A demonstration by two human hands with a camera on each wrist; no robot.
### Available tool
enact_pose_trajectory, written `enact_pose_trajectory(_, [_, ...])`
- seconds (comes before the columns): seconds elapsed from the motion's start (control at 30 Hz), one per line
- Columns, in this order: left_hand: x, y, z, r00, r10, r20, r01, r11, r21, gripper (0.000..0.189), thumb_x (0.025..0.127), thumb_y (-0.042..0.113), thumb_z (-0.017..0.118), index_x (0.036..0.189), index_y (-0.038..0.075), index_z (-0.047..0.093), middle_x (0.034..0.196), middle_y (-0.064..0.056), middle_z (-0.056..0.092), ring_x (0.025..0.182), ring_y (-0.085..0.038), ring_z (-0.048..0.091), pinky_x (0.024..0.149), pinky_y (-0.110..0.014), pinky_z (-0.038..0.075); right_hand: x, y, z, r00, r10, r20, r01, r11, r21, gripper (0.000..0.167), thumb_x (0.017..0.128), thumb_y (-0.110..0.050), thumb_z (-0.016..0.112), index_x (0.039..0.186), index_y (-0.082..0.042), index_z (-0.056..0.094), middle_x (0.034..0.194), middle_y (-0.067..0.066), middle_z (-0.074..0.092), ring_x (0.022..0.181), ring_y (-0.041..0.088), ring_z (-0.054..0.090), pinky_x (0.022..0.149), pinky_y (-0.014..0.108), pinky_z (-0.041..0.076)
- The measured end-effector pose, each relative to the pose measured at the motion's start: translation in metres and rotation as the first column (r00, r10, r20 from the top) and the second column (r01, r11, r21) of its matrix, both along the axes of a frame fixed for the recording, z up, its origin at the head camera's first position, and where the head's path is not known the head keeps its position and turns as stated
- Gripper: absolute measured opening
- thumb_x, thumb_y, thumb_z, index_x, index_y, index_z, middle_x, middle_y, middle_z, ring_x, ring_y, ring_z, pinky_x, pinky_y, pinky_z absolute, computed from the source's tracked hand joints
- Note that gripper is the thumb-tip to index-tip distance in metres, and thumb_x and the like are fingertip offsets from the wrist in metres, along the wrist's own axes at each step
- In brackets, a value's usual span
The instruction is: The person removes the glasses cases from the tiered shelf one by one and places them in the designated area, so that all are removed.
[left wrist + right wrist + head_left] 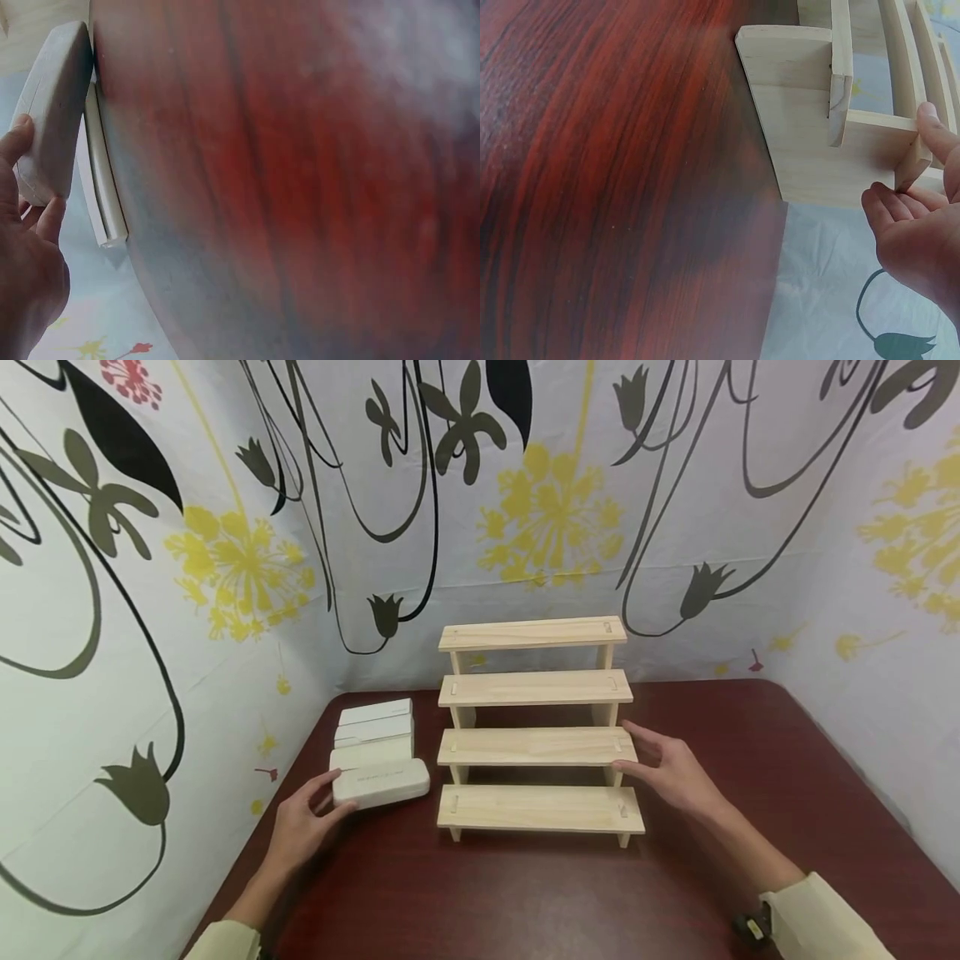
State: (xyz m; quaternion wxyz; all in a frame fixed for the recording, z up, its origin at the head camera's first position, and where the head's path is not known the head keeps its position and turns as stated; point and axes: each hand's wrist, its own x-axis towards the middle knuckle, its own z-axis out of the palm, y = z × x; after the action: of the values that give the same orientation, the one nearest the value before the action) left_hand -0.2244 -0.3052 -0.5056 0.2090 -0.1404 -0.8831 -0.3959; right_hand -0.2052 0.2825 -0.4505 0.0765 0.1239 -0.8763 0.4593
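A white rounded case (384,785) with faint lettering on top lies at the front of a row of white boxes (375,729). My left hand (298,827) pinches its left end, thumb on the near side and fingers at the far side. In the left wrist view, the case (58,112) sits between thumb and fingertips. A pale wooden four-step rack (534,746) stands right of the boxes. My right hand (681,777) grips the right end of its second step from the bottom. The right wrist view shows the thumb (934,127) and fingers on either side of that board end.
The dark red-brown table (525,893) carries everything. Its back edge meets a wall covering (465,552) with flower prints, which also rises on the left and right sides. A dark watch (752,928) shows at the right sleeve.
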Motion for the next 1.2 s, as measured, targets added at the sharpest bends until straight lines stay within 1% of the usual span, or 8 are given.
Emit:
enact_pose_trajectory(0.2, [-0.003, -0.006, -0.002, 0.999, 0.003, 0.051, -0.001, 0.999, -0.039, 0.067, 0.084, 0.017, 0.094, 0.141, -0.001, 0.065, 0.141, -0.025, 0.064, 0.123, -0.04, 0.067, 0.086, -0.01, 0.052, 0.0, 0.0, 0.0, 1.0, 0.005, 0.014, -0.005, 1.0, -0.029, 0.083, 0.096, -0.024, 0.083, 0.159, 0.008, 0.04, 0.155, 0.03, 0.049, 0.136, 0.044, 0.056, 0.099, 0.052, 0.055])
enact_pose_trajectory(0.27, [-0.004, -0.007, -0.002, 0.997, 0.009, 0.08, -0.005, 0.999, -0.053, 0.067, 0.085, 0.018, 0.093, 0.143, -0.001, 0.064, 0.143, -0.026, 0.063, 0.122, -0.04, 0.067, 0.087, -0.017, 0.056, 0.0, 0.001, 0.0, 1.0, 0.004, 0.016, -0.003, 1.0, -0.03, 0.083, 0.096, -0.025, 0.083, 0.159, 0.008, 0.04, 0.155, 0.03, 0.049, 0.137, 0.044, 0.055, 0.1, 0.053, 0.054])
enact_pose_trajectory(0.33, [-0.005, -0.009, -0.002, 0.994, 0.016, 0.105, -0.009, 0.998, -0.066, 0.067, 0.086, 0.02, 0.092, 0.144, -0.001, 0.063, 0.144, -0.027, 0.062, 0.121, -0.04, 0.068, 0.089, -0.028, 0.06, 0.001, 0.001, 0.0, 1.0, 0.004, 0.018, -0.004, 0.999, -0.034, 0.083, 0.096, -0.024, 0.083, 0.159, 0.007, 0.04, 0.156, 0.029, 0.048, 0.137, 0.044, 0.054, 0.101, 0.053, 0.054])
enact_pose_trajectory(0.43, [-0.008, -0.011, -0.002, 0.991, 0.019, 0.131, -0.008, 0.996, -0.084, 0.067, 0.087, 0.02, 0.091, 0.144, -0.001, 0.063, 0.144, -0.028, 0.061, 0.12, -0.041, 0.068, 0.091, -0.043, 0.06, 0.001, 0.001, 0.0, 1.0, 0.007, 0.02, -0.006, 0.999, -0.04, 0.082, 0.096, -0.024, 0.083, 0.159, 0.007, 0.04, 0.157, 0.029, 0.048, 0.138, 0.044, 0.054, 0.102, 0.054, 0.053])
enact_pose_trajectory(0.5, [-0.01, -0.013, -0.002, 0.99, 0.019, 0.139, -0.005, 0.995, -0.099, 0.067, 0.087, 0.019, 0.091, 0.144, -0.001, 0.063, 0.143, -0.029, 0.062, 0.121, -0.042, 0.068, 0.091, -0.047, 0.06, 0.001, 0.0, 0.0, 1.0, 0.009, 0.021, -0.008, 0.999, -0.047, 0.083, 0.096, -0.024, 0.083, 0.159, 0.007, 0.04, 0.157, 0.029, 0.047, 0.138, 0.044, 0.053, 0.102, 0.053, 0.053])
enact_pose_trajectory(0.77, [-0.015, -0.018, -0.003, 0.987, 0.01, 0.162, 0.018, 0.985, -0.17, 0.066, 0.088, 0.018, 0.09, 0.145, -0.001, 0.061, 0.143, -0.031, 0.061, 0.129, -0.045, 0.063, 0.095, -0.052, 0.058, 0.002, 0.0, -0.001, 1.0, 0.012, 0.027, -0.01, 0.998, -0.065, 0.083, 0.096, -0.024, 0.083, 0.16, 0.007, 0.039, 0.157, 0.029, 0.048, 0.138, 0.044, 0.054, 0.101, 0.051, 0.053])
enact_pose_trajectory(1.0, [-0.017, -0.022, -0.001, 0.982, -0.004, 0.186, 0.041, 0.98, -0.192, 0.065, 0.091, 0.013, 0.086, 0.147, -0.004, 0.057, 0.145, -0.034, 0.057, 0.129, -0.049, 0.061, 0.096, -0.055, 0.057, 0.001, 0.0, -0.002, 1.0, 0.006, 0.023, -0.004, 0.998, -0.06, 0.083, 0.096, -0.024, 0.083, 0.159, 0.007, 0.04, 0.156, 0.028, 0.049, 0.138, 0.043, 0.054, 0.102, 0.051, 0.053])
enact_pose_trajectory(1.2, [-0.019, -0.026, 0.002, 0.976, 0.005, 0.219, 0.044, 0.975, -0.219, 0.065, 0.092, 0.012, 0.085, 0.148, -0.005, 0.056, 0.146, -0.034, 0.057, 0.127, -0.049, 0.063, 0.097, -0.055, 0.057, 0.001, 0.001, -0.002, 1.0, 0.01, 0.024, -0.009, 0.998, -0.058, 0.083, 0.096, -0.025, 0.083, 0.16, 0.007, 0.04, 0.157, 0.028, 0.047, 0.138, 0.044, 0.054, 0.102, 0.053, 0.053])
